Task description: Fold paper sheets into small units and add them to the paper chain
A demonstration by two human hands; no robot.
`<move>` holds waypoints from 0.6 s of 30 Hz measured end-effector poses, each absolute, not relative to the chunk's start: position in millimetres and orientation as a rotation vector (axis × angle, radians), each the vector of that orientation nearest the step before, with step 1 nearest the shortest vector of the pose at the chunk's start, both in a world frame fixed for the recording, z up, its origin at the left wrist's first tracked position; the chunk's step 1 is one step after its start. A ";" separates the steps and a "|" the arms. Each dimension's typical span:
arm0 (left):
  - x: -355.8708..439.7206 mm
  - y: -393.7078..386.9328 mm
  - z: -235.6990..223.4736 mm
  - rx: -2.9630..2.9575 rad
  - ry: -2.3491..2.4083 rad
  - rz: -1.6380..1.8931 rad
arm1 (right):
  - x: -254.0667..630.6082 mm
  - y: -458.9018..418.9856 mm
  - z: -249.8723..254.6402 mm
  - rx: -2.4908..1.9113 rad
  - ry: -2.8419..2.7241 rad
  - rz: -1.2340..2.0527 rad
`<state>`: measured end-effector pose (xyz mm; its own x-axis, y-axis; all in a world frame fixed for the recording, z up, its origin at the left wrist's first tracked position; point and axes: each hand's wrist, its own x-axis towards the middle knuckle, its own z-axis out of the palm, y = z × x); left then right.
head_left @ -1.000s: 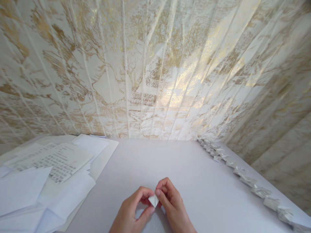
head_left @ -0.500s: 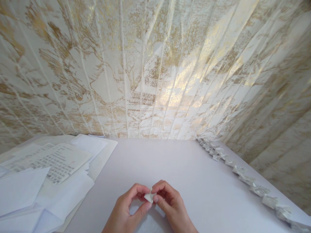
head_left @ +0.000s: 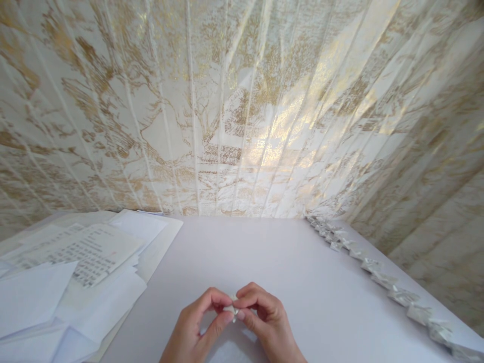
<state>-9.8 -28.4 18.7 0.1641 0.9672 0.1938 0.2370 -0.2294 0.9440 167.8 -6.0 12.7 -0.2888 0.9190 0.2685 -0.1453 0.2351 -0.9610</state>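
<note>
Seemingly a room at home, gold-patterned pleated curtain (head_left: 212,121) along far and right sides, plain pale table (head_left: 242,252), papers (head_left: 109,297) heaped at left

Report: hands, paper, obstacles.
Left hand and right hand: both pinching the paper. Paper: small, folded, mostly hidden. Sheets at left, folded row at right, both apart from the hands.

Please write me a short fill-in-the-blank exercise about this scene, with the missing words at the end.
1. Counting the left hand and the right hand, ____ hands hold the small folded paper.
2. From the person's view, the loose papers lie on the ____ side of the table.
3. The row of folded pieces runs along the table's ____ edge.
4. The shiny pattern on the curtain is coloured ____.

Missing words: two; left; right; gold.
</note>
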 end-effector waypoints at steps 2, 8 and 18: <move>-10.4 -27.3 15.9 1.694 1.137 1.165 | 167.7 -5.8 10.5 -0.750 -1.466 1.248; -11.8 -25.0 9.8 1.864 1.039 1.258 | 167.8 -6.7 12.3 -0.713 -1.525 1.180; -3.2 -36.1 21.3 1.606 1.137 1.231 | 163.4 -10.9 19.1 -0.751 -1.547 1.180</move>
